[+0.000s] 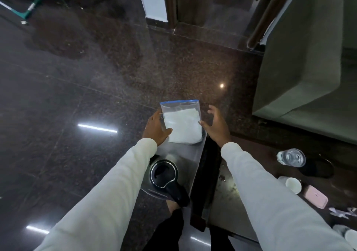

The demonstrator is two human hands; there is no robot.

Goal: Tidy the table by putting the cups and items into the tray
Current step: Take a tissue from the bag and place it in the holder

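Observation:
A clear zip bag (181,123) with a blue seal and white contents stands upright at the far end of the steel tray (190,154). My left hand (155,128) grips the bag's left side, thumb on its front. My right hand (217,125) is beside the bag's right edge, fingers spread, thumb tip touching it. A black kettle (164,173) with a black handle sits in the tray's near end. On the dark table (257,150) to the right lie a clear glass (291,157), a white paper cup (292,184) and a pink case (315,196).
A dark lid or coaster (318,168) lies behind the glass. More white items (345,231) sit at the table's near right corner. A grey sofa (301,57) stands at the right. The polished dark stone floor (77,96) stretches left of the tray.

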